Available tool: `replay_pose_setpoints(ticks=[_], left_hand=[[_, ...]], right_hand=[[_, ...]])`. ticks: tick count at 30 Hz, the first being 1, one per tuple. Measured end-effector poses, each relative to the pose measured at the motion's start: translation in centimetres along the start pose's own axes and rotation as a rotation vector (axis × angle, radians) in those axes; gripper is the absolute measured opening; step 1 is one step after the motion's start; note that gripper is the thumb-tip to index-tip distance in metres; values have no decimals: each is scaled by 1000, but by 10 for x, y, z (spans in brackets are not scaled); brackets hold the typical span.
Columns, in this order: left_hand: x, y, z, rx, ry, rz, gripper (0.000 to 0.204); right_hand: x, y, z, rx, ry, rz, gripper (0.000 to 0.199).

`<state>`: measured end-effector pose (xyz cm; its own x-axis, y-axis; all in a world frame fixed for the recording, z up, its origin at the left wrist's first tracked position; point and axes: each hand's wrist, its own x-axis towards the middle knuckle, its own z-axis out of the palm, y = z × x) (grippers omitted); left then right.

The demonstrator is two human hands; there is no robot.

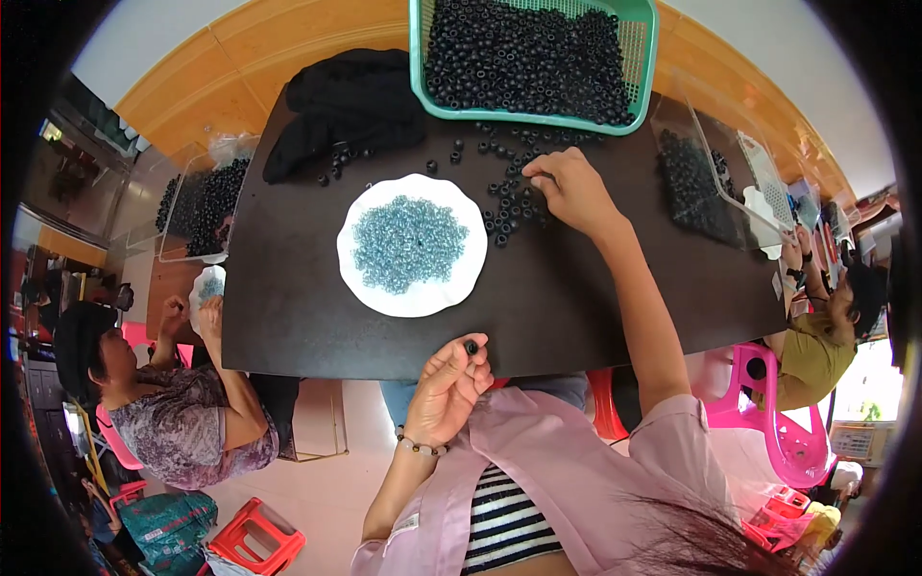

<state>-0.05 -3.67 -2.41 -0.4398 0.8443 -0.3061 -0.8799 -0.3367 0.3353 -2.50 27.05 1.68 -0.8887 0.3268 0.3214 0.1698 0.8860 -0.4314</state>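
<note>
My left hand [449, 386] is raised just off the table's near edge, pinching one black bead [472, 348] with its hole showing. Over the table, my right hand [573, 192] has its thumb and forefinger pressed together at the edge of a loose scatter of black beads [506, 204]. Whatever its fingertips hold, if anything, is too small to make out. Left of that scatter, a white plate [359, 280] with a scalloped rim carries a heap of small translucent blue-grey beads [408, 244].
A green basket [534, 120] full of black beads stands at the table's far side. Black cloth [351, 106] lies to its left. Clear bins of black beads [213, 206] [696, 187] flank the dark table [307, 331]. People sit at left and right.
</note>
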Motion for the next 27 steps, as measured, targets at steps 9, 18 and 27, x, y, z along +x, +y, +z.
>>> replay_pose_setpoints(ticks=[9, 18, 27], left_hand=[[5, 4, 0, -9, -30, -4, 29], [6, 3, 0, 22, -36, -4, 29], [7, 2, 0, 26, -49, -7, 29]], right_hand=[[22, 2, 8, -140, -109, -59, 11], [22, 6, 16, -115, -147, 35, 11], [13, 4, 9, 5, -109, 47, 12]])
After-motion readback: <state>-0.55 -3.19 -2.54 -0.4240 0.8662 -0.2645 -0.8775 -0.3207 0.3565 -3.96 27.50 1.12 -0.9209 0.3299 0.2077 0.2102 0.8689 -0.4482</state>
